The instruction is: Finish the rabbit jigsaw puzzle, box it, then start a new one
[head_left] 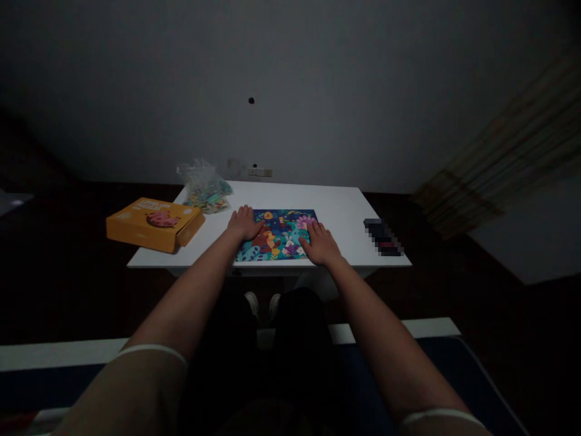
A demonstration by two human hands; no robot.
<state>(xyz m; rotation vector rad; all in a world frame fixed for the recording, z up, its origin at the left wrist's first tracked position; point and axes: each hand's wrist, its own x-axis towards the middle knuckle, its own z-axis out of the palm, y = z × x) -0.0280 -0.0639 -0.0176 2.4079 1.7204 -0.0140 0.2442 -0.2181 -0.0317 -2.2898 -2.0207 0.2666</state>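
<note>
A colourful picture sheet (pixel 281 237) with animals and plants, perhaps a puzzle picture, lies flat near the front edge of the white table (pixel 295 195). My left hand (pixel 245 224) rests on its left side, fingers stretched out and palm down. On the right side my right hand (pixel 320 242) lies flat as well, fingers spread over the edge of the sheet. Neither hand grips anything. Left of my left hand is a clear plastic bag (pixel 206 189) with many small coloured pieces in it. Parts of the sheet are hidden under my hands.
A yellow-orange box (pixel 154 223) with a pink printed figure sits at the table's left, partly over the edge. A dark, pixelated object (pixel 384 237) lies at the right edge. Beyond the table stands a grey wall (pixel 318 109) with sockets (pixel 260 172) low on it.
</note>
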